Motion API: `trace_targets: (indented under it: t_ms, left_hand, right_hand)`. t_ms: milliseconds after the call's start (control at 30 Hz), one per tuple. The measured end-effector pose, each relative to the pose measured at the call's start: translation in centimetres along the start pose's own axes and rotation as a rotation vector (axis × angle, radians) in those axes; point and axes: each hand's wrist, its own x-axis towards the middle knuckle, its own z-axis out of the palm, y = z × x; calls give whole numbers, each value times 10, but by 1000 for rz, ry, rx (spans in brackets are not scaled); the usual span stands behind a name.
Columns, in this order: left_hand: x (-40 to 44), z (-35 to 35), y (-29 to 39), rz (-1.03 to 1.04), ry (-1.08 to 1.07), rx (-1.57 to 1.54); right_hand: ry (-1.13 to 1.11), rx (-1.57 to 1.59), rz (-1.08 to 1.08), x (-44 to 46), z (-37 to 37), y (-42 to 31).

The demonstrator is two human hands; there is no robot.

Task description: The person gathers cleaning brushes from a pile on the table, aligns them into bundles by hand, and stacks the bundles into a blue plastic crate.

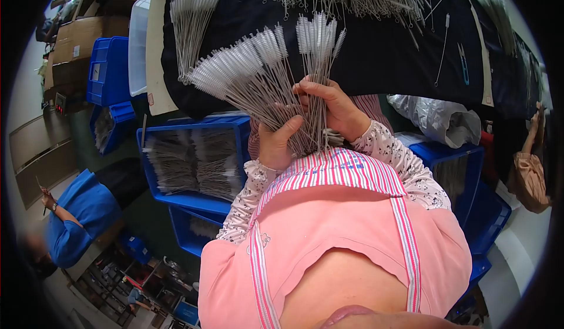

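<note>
Beyond pink top (346,229), bottom centre: grips wire stems (264,106), seemingly sparing bristles (264,48); broad brush fan (232,73) in left hand (279,142), narrower bundle (316,38) in right hand (345,114).

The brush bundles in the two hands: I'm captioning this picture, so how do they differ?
The left bundle, in the left hand, is much fuller; the right bundle, in the right hand, has fewer brushes. The left bundle fans widely and leans left, while the right bundle is narrower and points nearly straight forward. Both have pale bristle heads on thin stems.
</note>
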Motion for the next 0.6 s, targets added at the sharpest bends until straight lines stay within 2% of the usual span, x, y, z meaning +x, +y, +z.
trace_targets:
  t_ms: [167, 267, 367, 600]
  left_hand:
    - [-2, 1, 0, -21, 65, -30]
    - [0, -3, -3, -2, 75, -34]
    - [1, -2, -4, 1, 55, -14]
    - [-2, 10, 2, 37, 21, 75]
  right_hand:
    - [31, -12, 6, -5, 7, -4]
    - [-111, -35, 17, 1, 1, -4]
    - [-11, -173, 58, -10, 23, -14]
    - [-33, -33, 34, -2, 5, -5]
